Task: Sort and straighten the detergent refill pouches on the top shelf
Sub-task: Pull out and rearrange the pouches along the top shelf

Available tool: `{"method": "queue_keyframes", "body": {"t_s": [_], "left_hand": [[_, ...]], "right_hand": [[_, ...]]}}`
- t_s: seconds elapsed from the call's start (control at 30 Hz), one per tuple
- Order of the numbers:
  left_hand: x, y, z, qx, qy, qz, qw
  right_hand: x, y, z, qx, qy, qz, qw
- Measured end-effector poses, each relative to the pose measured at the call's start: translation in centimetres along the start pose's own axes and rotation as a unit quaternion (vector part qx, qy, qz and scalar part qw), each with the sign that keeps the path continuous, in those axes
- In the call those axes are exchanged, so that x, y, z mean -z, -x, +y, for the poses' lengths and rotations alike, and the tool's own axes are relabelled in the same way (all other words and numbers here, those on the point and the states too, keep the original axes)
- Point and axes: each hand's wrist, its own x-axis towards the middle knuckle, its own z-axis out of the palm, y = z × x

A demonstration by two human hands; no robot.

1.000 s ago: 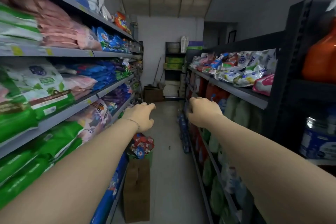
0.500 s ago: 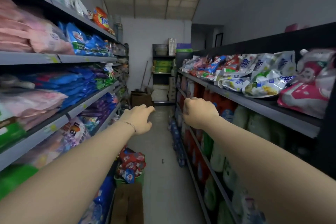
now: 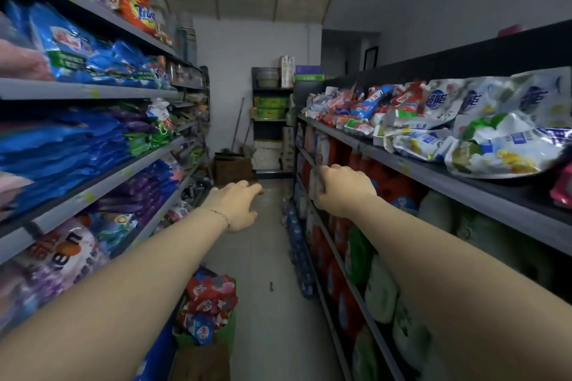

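Above and to the right of the right hand (image 3: 343, 190), the refill pouches (image 3: 495, 145) are white with blue, green and yellow print, on a dark grey shelf (image 3: 464, 185). Left of the left hand (image 3: 235, 204) are blue bags (image 3: 71, 49) and purple bags (image 3: 145, 189); below it, red packs (image 3: 210, 297)

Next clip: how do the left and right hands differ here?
On the left hand the fingers are loosely extended; on the right hand they are curled. The left hand wears a bracelet; the right hand's wrist is bare. Both reach forward, apparently holding nothing.
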Motion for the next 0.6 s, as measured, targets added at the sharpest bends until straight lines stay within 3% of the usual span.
{"method": "queue_keyframes", "body": {"t_s": [0.3,0.6], "left_hand": [[0.0,-15.5,0.2,0.008,0.013,0.028,0.999],[-5.0,-26.9,-1.7,0.014,-0.003,-0.011,1.000]], "right_hand": [[-4.0,-14.0,6.7,-0.012,-0.029,0.009,0.999],[-13.2,-23.8,8.4,-0.008,-0.048,-0.017,0.999]]}}
